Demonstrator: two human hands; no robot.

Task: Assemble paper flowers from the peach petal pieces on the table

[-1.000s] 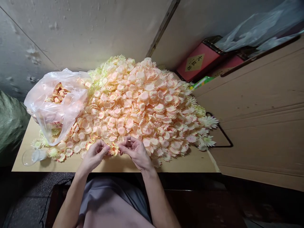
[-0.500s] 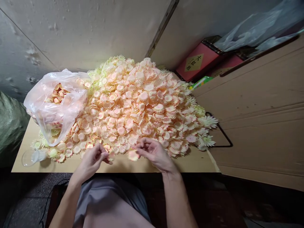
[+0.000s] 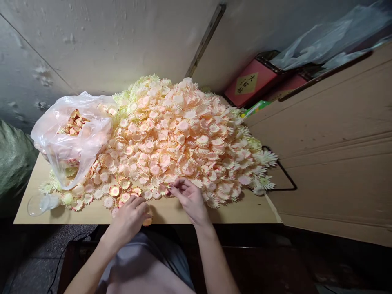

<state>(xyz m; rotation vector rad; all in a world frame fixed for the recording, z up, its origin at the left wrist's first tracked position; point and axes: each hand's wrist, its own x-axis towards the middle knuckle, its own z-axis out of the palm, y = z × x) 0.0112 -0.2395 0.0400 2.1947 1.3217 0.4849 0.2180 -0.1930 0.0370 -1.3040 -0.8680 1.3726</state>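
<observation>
A big heap of peach and pale green artificial flower heads [image 3: 180, 134] covers a light wooden table [image 3: 245, 210]. My left hand [image 3: 130, 218] is at the table's near edge, fingers curled round a small orange flower piece [image 3: 147, 221]. My right hand [image 3: 188, 196] is at the foot of the heap, thumb and fingers pinching one flower head [image 3: 164, 188] there. Both forearms reach up from my lap.
A clear plastic bag [image 3: 72, 136] with orange pieces lies on the heap's left side. A clear plastic cup [image 3: 39, 203] rests at the table's left corner. A red box [image 3: 251, 83] and plastic sheeting stand behind. A brown board [image 3: 337, 155] leans on the right. A green sack [image 3: 14, 159] is at left.
My hands were together on one flower at the heap's foot, then parted. My left hand dropped back to the table edge with a piece; my right hand now pinches a flower head in the heap.
</observation>
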